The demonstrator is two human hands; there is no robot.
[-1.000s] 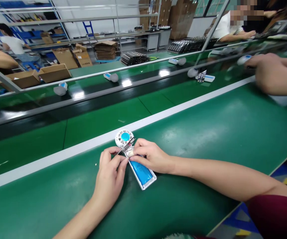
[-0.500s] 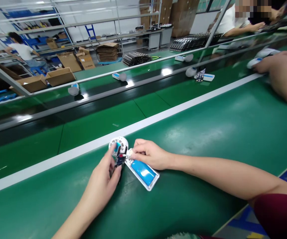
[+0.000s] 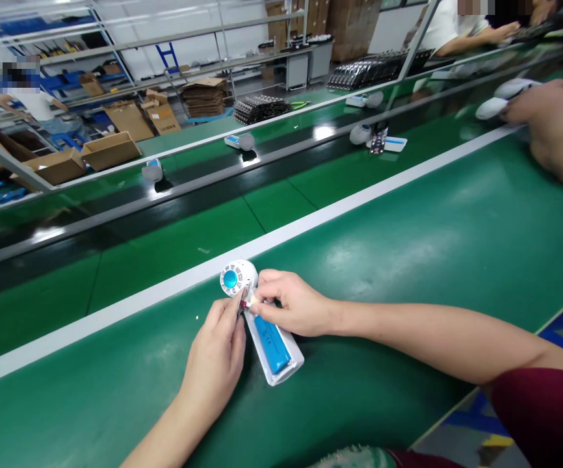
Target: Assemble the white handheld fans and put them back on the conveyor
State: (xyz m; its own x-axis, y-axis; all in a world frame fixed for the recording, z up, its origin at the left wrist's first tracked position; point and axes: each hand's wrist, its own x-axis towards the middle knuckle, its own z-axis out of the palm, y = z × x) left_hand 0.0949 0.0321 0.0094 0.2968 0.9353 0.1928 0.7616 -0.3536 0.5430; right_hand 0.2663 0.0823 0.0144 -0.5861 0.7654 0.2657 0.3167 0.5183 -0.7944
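Note:
An opened white handheld fan (image 3: 295,365) lies on the green worktop, its round head toward the belt. The head carries a blue disc (image 3: 230,279) ringed by slots. A blue battery (image 3: 272,344) sits in the handle. My left hand (image 3: 216,348) is closed, pinching a small circuit board (image 3: 241,303) by the fan's neck; the board is nearly edge-on and mostly hidden by fingers. Thumb and fingertips of my right hand (image 3: 295,303) pinch a small white connector (image 3: 252,301) beside a red spot on the board. Its exact shape is hidden.
Beyond a white edge strip (image 3: 311,224) runs a green conveyor belt (image 3: 188,240). Another fan with a board (image 3: 378,140) lies on it, and several more fans stand farther back. A co-worker's hand (image 3: 554,123) is at the right. Cardboard boxes (image 3: 110,153) stand at the far left.
My left hand has turned the circuit board edge-on and drawn it closer to my right fingertips, uncovering the blue disc. The fan has swung slightly, its handle end pointing more toward me.

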